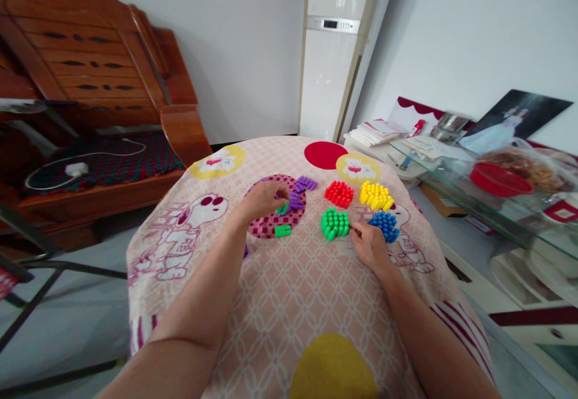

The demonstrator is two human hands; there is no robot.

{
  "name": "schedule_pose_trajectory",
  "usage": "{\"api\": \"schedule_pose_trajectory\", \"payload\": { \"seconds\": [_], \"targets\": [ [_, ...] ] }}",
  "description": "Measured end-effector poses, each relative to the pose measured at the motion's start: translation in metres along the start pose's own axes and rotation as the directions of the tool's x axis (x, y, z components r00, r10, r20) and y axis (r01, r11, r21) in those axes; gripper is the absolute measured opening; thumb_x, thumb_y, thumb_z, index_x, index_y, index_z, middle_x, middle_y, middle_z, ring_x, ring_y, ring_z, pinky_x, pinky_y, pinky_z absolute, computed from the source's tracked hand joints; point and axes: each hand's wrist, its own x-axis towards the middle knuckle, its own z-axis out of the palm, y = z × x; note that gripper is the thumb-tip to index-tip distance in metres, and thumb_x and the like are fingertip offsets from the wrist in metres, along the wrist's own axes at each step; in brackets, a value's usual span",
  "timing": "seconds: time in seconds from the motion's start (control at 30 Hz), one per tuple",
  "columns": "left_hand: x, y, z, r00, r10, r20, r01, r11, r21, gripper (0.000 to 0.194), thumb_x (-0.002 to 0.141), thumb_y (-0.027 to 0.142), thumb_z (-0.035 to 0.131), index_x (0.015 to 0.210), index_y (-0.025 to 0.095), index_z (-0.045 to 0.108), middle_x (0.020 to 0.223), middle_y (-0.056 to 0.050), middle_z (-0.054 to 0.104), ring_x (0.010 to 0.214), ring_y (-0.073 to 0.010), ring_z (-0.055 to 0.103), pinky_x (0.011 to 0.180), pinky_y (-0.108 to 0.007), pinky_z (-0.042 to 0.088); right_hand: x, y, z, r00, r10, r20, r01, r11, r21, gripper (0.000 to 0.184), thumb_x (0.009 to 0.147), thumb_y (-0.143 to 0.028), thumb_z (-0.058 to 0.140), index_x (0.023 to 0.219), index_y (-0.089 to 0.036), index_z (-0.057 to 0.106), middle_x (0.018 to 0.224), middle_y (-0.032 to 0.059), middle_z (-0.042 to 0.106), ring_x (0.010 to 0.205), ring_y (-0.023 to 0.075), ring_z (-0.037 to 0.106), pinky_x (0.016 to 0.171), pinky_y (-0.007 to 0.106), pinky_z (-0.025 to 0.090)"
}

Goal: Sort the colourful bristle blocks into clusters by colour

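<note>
My left hand (267,200) is closed in a pinch over a small green plastic peg (282,209), at the edge of a pile of purple pegs (296,200). Two more green pegs (283,231) lie side by side just nearer to me. My right hand (371,246) rests on the cloth between a cluster of upright green pegs (335,224) and a cluster of blue ones (385,226). Its fingertips are pressed together at the green cluster's right edge; what they hold, if anything, is hidden.
Red pegs (339,194) and yellow pegs (376,195) stand grouped farther back on the patterned tablecloth (293,303). At right is a glass shelf with a red bowl (501,180) and papers. A wooden bench (99,188) is at left; a white cabinet unit (332,80) stands behind.
</note>
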Motion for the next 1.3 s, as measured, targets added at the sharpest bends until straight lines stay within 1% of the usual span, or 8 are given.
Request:
{"api": "schedule_pose_trajectory", "payload": {
  "seconds": [0.13, 0.3, 0.5, 0.63, 0.8, 0.97, 1.17, 1.3],
  "targets": [
    [0.010, 0.027, 0.035, 0.993, 0.117, 0.022, -0.113, 0.985, -0.129, 0.023, 0.077, 0.014, 0.050, 0.087, 0.018, 0.071, 0.085, -0.002, 0.073, 0.080, -0.0146, 0.064, 0.073, -0.024, 0.045, -0.001, -0.001, 0.000, 1.000, -0.010, -0.015, 0.010, 1.000, 0.012, 0.022, 0.084, -0.022, 0.046, 0.065, -0.020, 0.058, 0.061, 0.0029, 0.059, 0.060, 0.0162, 0.053, 0.059, 0.027, 0.031],
    [0.014, 0.041, 0.069, 0.993, 0.068, 0.092, -0.050, 0.982, -0.181, 0.017, 0.078, 0.019, 0.058, 0.091, 0.014, 0.068, 0.082, -0.004, 0.070, 0.074, -0.0147, 0.063, 0.068, -0.024, 0.046, -0.001, -0.003, -0.002, 1.000, -0.005, -0.005, 0.005, 1.000, 0.002, 0.023, 0.085, -0.022, 0.046, 0.067, -0.020, 0.059, 0.063, 0.0038, 0.060, 0.062, 0.0170, 0.054, 0.060, 0.027, 0.032],
    [0.010, 0.034, 0.066, 0.976, 0.116, 0.185, -0.083, 0.980, -0.179, 0.048, 0.063, 0.016, 0.072, 0.110, 0.015, 0.063, 0.098, -0.004, 0.069, 0.083, -0.0172, 0.063, 0.070, -0.025, 0.047, 0.000, -0.002, -0.003, 1.000, -0.007, 0.011, 0.007, 1.000, -0.006, 0.022, 0.085, -0.021, 0.045, 0.067, -0.020, 0.059, 0.064, 0.0042, 0.061, 0.063, 0.0170, 0.054, 0.061, 0.028, 0.032],
    [0.010, 0.037, 0.063, 0.980, 0.127, 0.153, -0.102, 0.981, -0.164, 0.039, 0.064, 0.013, 0.064, 0.103, 0.015, 0.067, 0.092, -0.003, 0.069, 0.078, -0.0156, 0.061, 0.068, -0.024, 0.044, 0.000, -0.002, -0.002, 1.000, -0.014, -0.001, 0.014, 1.000, -0.008, 0.022, 0.084, -0.021, 0.046, 0.066, -0.020, 0.058, 0.063, 0.0038, 0.060, 0.062, 0.0164, 0.053, 0.060, 0.027, 0.031],
    [0.010, 0.044, 0.058, 0.971, 0.172, 0.166, -0.132, 0.965, -0.228, 0.019, 0.072, 0.018, 0.057, 0.083, 0.014, 0.072, 0.063, 0.002, 0.062, 0.060, -0.0115, 0.053, 0.058, -0.021, 0.036, 0.000, -0.003, -0.002, 1.000, 0.002, 0.009, -0.002, 1.000, -0.015, 0.022, 0.084, -0.022, 0.046, 0.065, -0.020, 0.055, 0.061, 0.0039, 0.059, 0.061, 0.0166, 0.052, 0.058, 0.028, 0.029],
    [0.013, 0.044, 0.065, 0.979, 0.118, 0.165, -0.057, 0.939, -0.338, 0.027, 0.083, 0.030, 0.053, 0.085, 0.014, 0.075, 0.056, 0.002, 0.059, 0.053, -0.0098, 0.048, 0.054, -0.022, 0.031, 0.000, -0.002, -0.001, 1.000, -0.013, 0.000, 0.013, 1.000, -0.010, 0.022, 0.084, -0.022, 0.045, 0.064, -0.020, 0.054, 0.061, 0.0034, 0.058, 0.060, 0.0163, 0.052, 0.058, 0.028, 0.029],
    [0.020, 0.040, 0.080, 0.989, 0.121, 0.086, -0.080, 0.921, -0.381, 0.038, 0.087, 0.031, 0.048, 0.057, 0.012, 0.060, 0.052, 0.001, 0.054, 0.050, -0.0084, 0.045, 0.053, -0.022, 0.030, -0.001, -0.002, -0.001, 1.000, -0.022, -0.016, 0.022, 1.000, 0.003, 0.022, 0.084, -0.022, 0.045, 0.065, -0.020, 0.055, 0.061, 0.0032, 0.058, 0.061, 0.0159, 0.051, 0.059, 0.027, 0.029],
    [0.021, 0.039, 0.082, 0.992, 0.102, 0.072, -0.063, 0.906, -0.418, 0.032, 0.088, 0.031, 0.048, 0.071, 0.012, 0.068, 0.058, 0.000, 0.060, 0.055, -0.0098, 0.051, 0.055, -0.021, 0.034, -0.001, -0.002, -0.001, 1.000, -0.018, -0.016, 0.018, 1.000, -0.003, 0.022, 0.083, -0.022, 0.045, 0.064, -0.020, 0.055, 0.060, 0.0030, 0.057, 0.060, 0.0156, 0.051, 0.059, 0.027, 0.029]
  ]
}}
